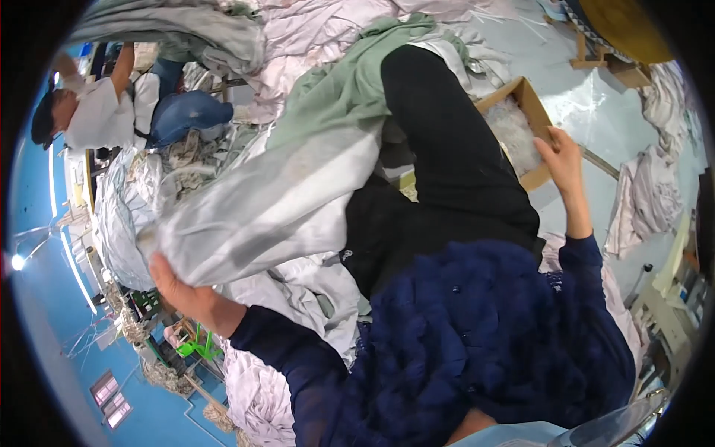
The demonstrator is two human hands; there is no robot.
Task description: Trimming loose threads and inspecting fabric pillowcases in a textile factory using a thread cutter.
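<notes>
My left hand (188,296) grips the edge of a pale grey-white cloth (275,201) and holds it stretched out to the left; the cloth's held edge is blurred. The cloth lies over my left leg and meets a green cloth (335,89) that is draped beyond it. On the other side, my right hand (564,164) is raised beside a cardboard box (538,112), thumb and fingers apart. Nothing shows between them, and I cannot tell whether they touch the box's rim. White fluffy scraps (512,134) fill part of the box.
Heaps of pinkish-white cloth (313,30) lie ahead, with more white cloth (313,298) at my left. Another person (104,112) works at the far left among piled fabric. Machine parts (670,320) stand at the right, near crumpled cloth (648,197) on the floor.
</notes>
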